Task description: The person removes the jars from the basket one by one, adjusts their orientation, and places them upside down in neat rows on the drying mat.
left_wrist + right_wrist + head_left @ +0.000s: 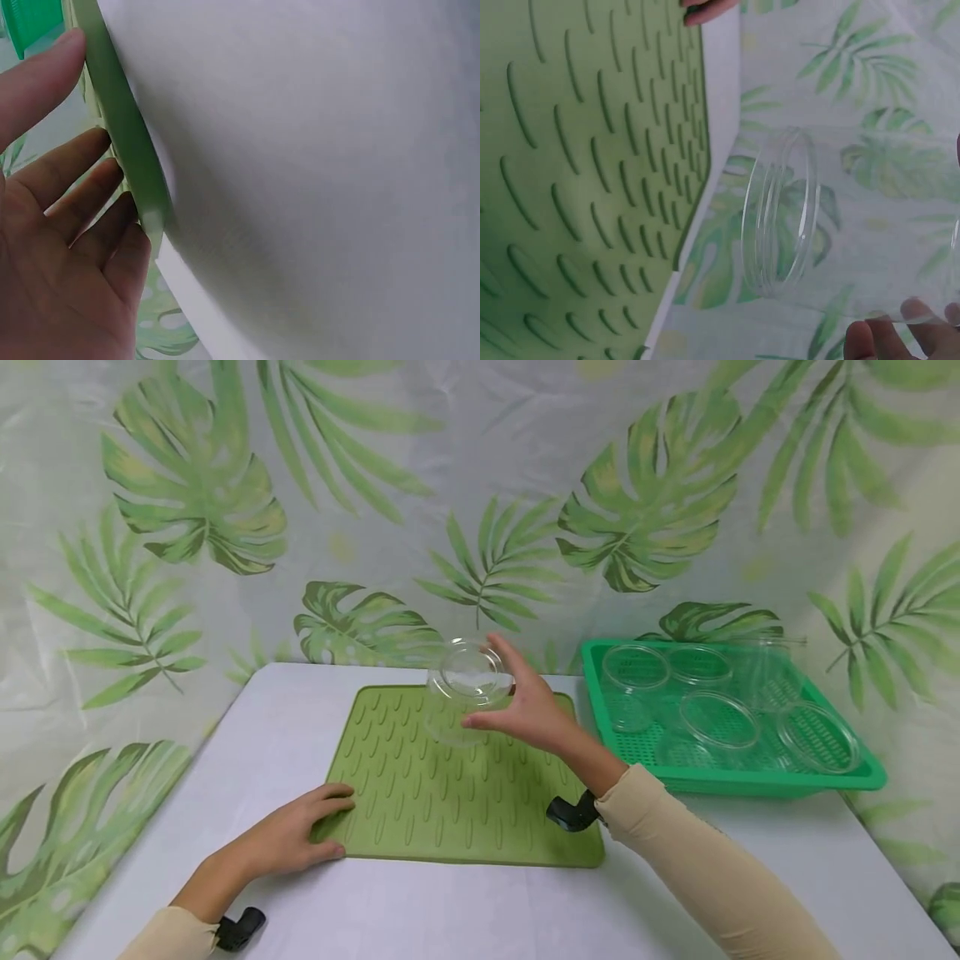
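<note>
My right hand grips a clear see-through jar between thumb and fingers, above the far part of a green mat with raised oval ribs. In the right wrist view the jar has a ringed rim on the side toward the mat, and fingertips press its wall. At the mat's left edge, my left hand lies with fingers spread and holds nothing. The left wrist view shows its thumb and fingertips right at the mat's edge.
A green plastic basket stands to the right of the mat, holding several clear jars, some tilted. White cloth covers the table. Behind it hangs a leaf-patterned curtain.
</note>
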{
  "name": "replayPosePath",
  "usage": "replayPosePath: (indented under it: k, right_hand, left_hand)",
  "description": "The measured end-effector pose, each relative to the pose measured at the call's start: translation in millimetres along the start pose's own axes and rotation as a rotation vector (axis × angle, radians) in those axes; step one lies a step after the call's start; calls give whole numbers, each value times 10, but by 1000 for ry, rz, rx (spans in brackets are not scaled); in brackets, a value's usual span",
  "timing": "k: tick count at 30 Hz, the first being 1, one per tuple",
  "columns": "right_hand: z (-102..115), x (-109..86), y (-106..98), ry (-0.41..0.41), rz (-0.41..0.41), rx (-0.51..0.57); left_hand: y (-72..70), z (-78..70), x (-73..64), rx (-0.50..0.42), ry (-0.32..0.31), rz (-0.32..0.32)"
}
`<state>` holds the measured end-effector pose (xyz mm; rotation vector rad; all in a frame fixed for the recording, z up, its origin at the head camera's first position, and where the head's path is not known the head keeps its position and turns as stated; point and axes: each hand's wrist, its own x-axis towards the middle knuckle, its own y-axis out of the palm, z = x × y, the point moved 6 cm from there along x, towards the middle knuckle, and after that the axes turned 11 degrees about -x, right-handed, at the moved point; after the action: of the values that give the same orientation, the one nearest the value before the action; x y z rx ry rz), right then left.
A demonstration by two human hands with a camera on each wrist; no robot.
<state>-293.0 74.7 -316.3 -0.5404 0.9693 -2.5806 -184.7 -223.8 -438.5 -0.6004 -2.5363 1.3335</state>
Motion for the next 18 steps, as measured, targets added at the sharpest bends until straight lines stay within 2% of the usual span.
replayPosePath:
  k: [7,14,18]
  right_hand:
    - [-139,161,252,72,77,12]
    - [-255,306,414,141,86,7]
    - [-262,397,492,140,92,14]
  left_hand:
    - [38,28,-13,-44,-24,-5]
    - [36,26,-2,-61,-25,-5]
    - [29,25,-4,-79,-36,12]
